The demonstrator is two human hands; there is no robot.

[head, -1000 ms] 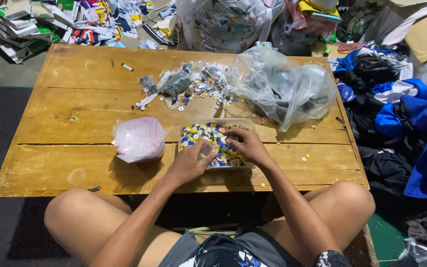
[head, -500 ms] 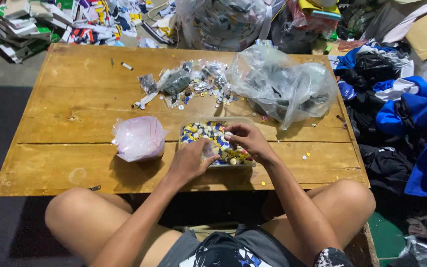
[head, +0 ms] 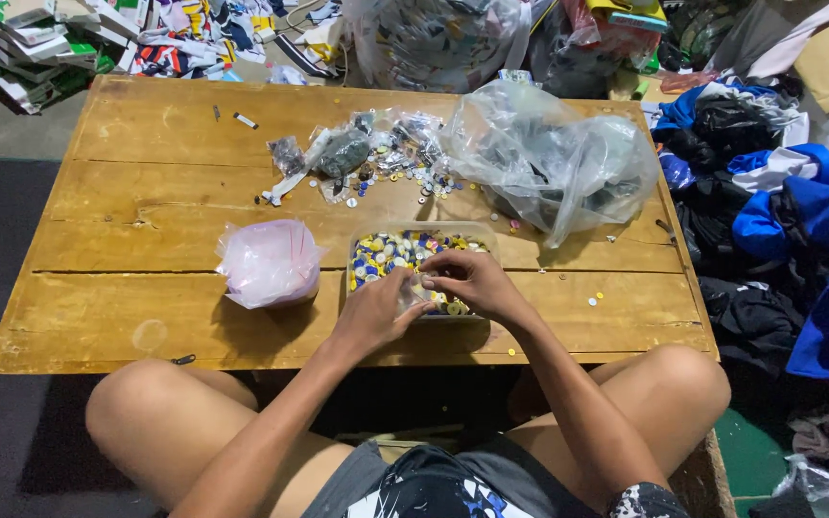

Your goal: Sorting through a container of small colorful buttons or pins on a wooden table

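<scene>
A clear rectangular tub full of small yellow, blue and white buttons stands near the front edge of the wooden table. Both hands meet over its near half. My left hand rests at the tub's front left with fingers curled toward the right hand. My right hand bends over the buttons, fingertips pinched together on something small; I cannot tell what it is. To the left of the tub lies a bundle of small pink-tinted plastic bags.
A large crumpled clear plastic bag sits at the table's back right. Small packets and loose buttons lie scattered at the back middle. Piles of clothes fill the right side; printed fabric and boxes lie beyond the table.
My right hand has drawn slightly toward the tub's near edge and met the left hand's fingers. The tub and bags have not moved.
</scene>
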